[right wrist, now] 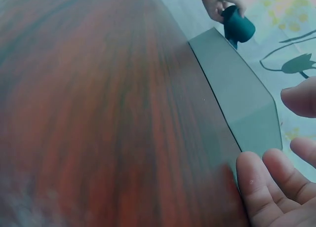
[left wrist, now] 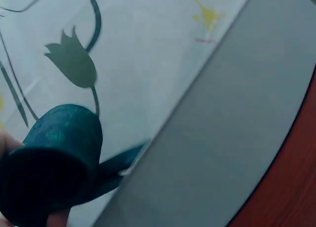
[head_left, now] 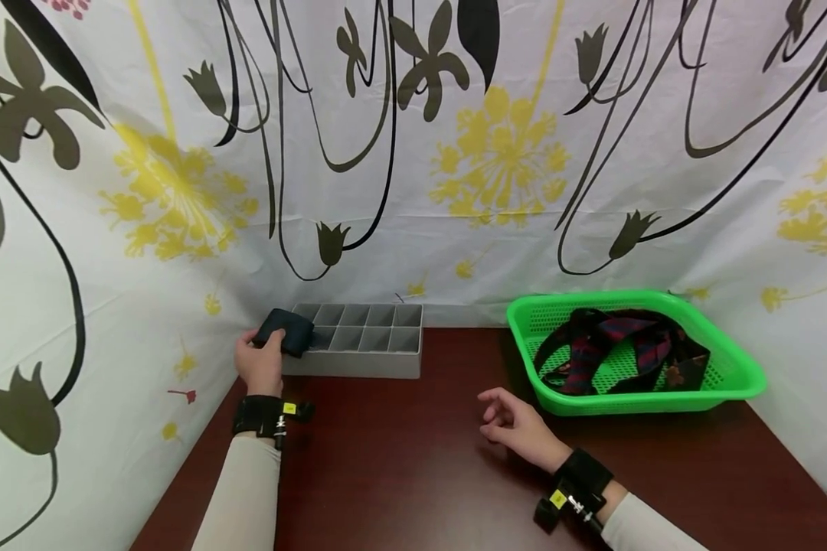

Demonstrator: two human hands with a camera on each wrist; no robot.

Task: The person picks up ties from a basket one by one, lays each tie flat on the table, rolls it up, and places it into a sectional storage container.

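Note:
At the left end of the grey divided box (head_left: 358, 366), my left hand (head_left: 262, 369) holds a rolled dark blue-green necktie (head_left: 291, 330) between thumb and fingers. The roll overlaps the box's leftmost compartments in the head view. From the left wrist, the coiled necktie (left wrist: 69, 133) shows its hollow end, with a flat tail reaching to the box wall (left wrist: 217, 108). My right hand (head_left: 524, 433) hovers over the table left of the green basket, fingers loosely bent and holding nothing. Its fingers (right wrist: 254, 177) overlap the near end of the box in the right wrist view.
A green plastic basket (head_left: 655, 405) stands at the right with dark neckties (head_left: 582, 360), patterned in red and blue, in a loose heap. The dark red-brown table (head_left: 400, 459) runs back to a flower-printed white cloth (head_left: 413, 191), which also hangs along both sides.

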